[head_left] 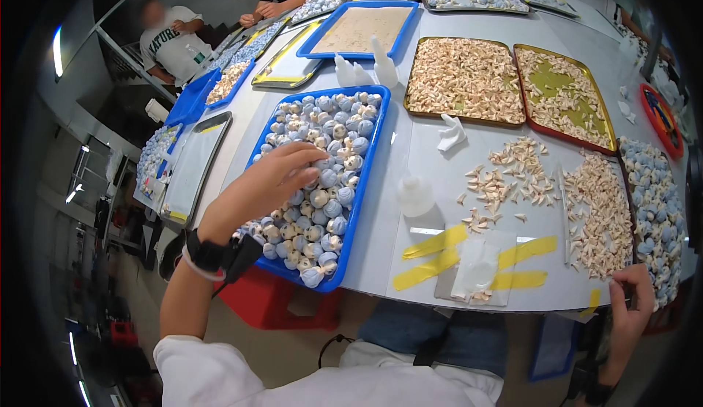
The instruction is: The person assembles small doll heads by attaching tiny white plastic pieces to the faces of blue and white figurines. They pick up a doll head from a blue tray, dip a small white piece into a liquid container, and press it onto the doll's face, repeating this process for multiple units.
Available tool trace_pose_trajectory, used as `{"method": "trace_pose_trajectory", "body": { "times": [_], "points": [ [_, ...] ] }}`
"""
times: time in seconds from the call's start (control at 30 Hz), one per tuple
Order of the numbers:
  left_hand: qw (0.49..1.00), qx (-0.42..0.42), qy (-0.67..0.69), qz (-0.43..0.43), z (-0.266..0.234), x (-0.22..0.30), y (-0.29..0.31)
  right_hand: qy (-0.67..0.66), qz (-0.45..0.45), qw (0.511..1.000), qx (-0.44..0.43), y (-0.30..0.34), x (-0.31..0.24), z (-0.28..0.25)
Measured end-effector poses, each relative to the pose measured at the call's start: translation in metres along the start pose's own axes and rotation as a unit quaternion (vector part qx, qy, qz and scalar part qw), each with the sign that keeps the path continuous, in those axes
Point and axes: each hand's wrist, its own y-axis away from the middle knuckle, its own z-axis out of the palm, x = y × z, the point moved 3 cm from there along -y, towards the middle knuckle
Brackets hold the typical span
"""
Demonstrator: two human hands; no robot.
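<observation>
The head view shows, at the left, the left hand (274, 180) lying with fingers curled down into a blue rectangular plastic tray (364, 161) that is nearly full of small round blue-and-white shell-like pieces (333, 132); it seems to pinch one of them, but the fingertips are buried in the heap, so I cannot tell for sure. Judging from this, the sorting is well advanced. Just beside the tray stand small white plastic squeeze bottles (414, 193) on the grey tabletop (421, 147). Further right, a loose pile of small cream-coloured pointed pieces (512, 176) lies on the bare surface, and near the front edge a clear plastic sheet fixed by yellow tape strips (439, 257) holds only a few pieces, so much seems left to do. Behind, two gold-rimmed metal trays (505, 121) are covered with the same cream pieces. At the far right, the right hand (631, 301) rests at the edge, fingers closed around something small which I cannot identify. The bottles stand between tray and pile and may hinder reaching across.
</observation>
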Motion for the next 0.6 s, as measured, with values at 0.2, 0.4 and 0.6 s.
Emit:
{"method": "trace_pose_trajectory", "body": {
  "times": [0.2,0.4,0.6],
  "points": [
    [0.999,0.022,0.033,-0.012,-0.001,0.009,0.041,-0.034,-0.008,0.999,-0.014,-0.004,-0.003,0.01],
    [0.988,0.135,-0.058,-0.052,-0.004,0.005,0.026,-0.106,0.061,0.992,-0.024,-0.001,-0.001,0.009],
    [0.975,0.146,-0.112,-0.122,-0.018,-0.065,-0.014,-0.113,0.069,0.991,-0.025,0.004,0.006,-0.002]
  ]
}}
